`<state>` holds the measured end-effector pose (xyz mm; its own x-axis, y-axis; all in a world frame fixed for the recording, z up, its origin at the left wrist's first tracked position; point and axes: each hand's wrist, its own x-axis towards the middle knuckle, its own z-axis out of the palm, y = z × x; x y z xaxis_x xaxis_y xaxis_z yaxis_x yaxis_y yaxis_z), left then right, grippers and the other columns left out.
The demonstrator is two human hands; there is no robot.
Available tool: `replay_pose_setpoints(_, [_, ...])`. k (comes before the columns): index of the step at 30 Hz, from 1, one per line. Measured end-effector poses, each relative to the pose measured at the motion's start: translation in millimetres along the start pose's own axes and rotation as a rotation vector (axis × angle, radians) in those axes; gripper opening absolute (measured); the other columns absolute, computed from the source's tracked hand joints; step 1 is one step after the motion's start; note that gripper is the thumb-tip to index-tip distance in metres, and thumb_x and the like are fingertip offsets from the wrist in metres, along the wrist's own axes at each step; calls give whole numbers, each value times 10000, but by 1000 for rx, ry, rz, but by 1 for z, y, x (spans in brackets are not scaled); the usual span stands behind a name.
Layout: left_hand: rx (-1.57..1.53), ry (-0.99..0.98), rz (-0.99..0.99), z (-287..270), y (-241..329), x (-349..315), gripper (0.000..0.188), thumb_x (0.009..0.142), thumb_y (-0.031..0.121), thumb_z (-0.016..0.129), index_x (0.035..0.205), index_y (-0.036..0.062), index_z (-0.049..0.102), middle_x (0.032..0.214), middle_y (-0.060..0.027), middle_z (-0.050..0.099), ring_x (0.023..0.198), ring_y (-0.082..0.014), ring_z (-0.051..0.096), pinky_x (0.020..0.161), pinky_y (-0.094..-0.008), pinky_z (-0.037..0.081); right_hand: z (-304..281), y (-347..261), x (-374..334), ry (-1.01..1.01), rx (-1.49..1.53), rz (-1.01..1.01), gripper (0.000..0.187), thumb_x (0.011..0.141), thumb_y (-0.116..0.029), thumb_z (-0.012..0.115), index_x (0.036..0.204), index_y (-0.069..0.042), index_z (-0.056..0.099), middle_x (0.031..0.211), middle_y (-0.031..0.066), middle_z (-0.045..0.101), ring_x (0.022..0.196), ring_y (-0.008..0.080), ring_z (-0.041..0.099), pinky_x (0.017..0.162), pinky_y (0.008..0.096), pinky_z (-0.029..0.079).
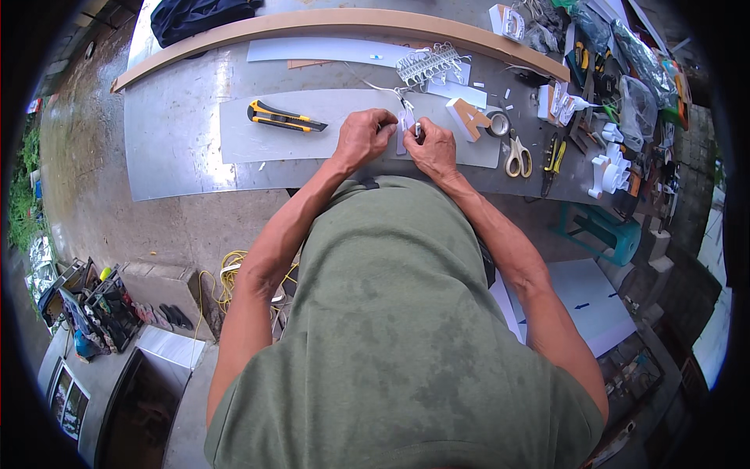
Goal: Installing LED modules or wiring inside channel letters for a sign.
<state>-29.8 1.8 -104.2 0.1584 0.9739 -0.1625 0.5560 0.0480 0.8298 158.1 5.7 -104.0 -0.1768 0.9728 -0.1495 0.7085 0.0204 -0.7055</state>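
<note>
My left hand [363, 139] and my right hand [434, 148] meet over a grey sheet [312, 148] near the table's front edge. Between them lies a narrow pale-lilac strip [403, 134]. Thin white wires [401, 95] run from beside it up to a bundle of white LED modules [428, 66]. The fingers of my left hand are pinched just left of the strip; what they hold, if anything, is hidden. My right hand's fingers are closed around a small whitish piece at the strip's right side, too small to name.
Left on the sheet lies a yellow-black utility knife [285, 116]. At right are a letter-shaped block [467, 119], a tape roll [498, 123], scissors [518, 156] and pliers [555, 155]. A long brown bar [336, 19] crosses the back. A teal stool [605, 233] stands below right.
</note>
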Motion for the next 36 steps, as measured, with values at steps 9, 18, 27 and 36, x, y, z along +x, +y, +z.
replay_pose_setpoints(9, [-33, -69, -118, 2, 0, 31, 331, 817, 249, 817, 1054, 21, 782, 869, -156, 779, 774, -219, 765, 694, -336, 581, -1, 0, 0, -7, -41, -35, 230, 857, -229, 714, 825, -23, 616, 733, 148, 686, 655, 348, 688, 639, 462, 528])
replay_pose_setpoints(18, [72, -56, -63, 3, 3, 34, 258, 798, 271, 809, 985, 94, 805, 816, -149, 763, 736, -265, 754, 672, -368, 569, -6, 6, 0, -79, 79, -43, 234, 863, -203, 742, 963, -2, 676, 746, 123, 700, 659, 261, 696, 629, 402, 539])
replay_pose_setpoints(27, [74, -46, -74, 2, 3, 35, 300, 789, 278, 807, 1031, 101, 806, 812, -139, 760, 715, -283, 740, 658, -394, 556, -43, 6, -13, -256, 541, 87, 338, 881, -171, 780, 1183, -37, 707, 767, -3, 655, 660, 72, 578, 626, 249, 501])
replay_pose_setpoints(36, [112, -61, -100, 3, 4, 37, 301, 770, 252, 769, 1029, 105, 807, 837, -145, 767, 753, -293, 754, 685, -388, 573, -33, -6, 3, -281, 423, 107, 300, 901, -256, 796, 1104, -39, 757, 711, -10, 636, 641, 63, 534, 592, 254, 444])
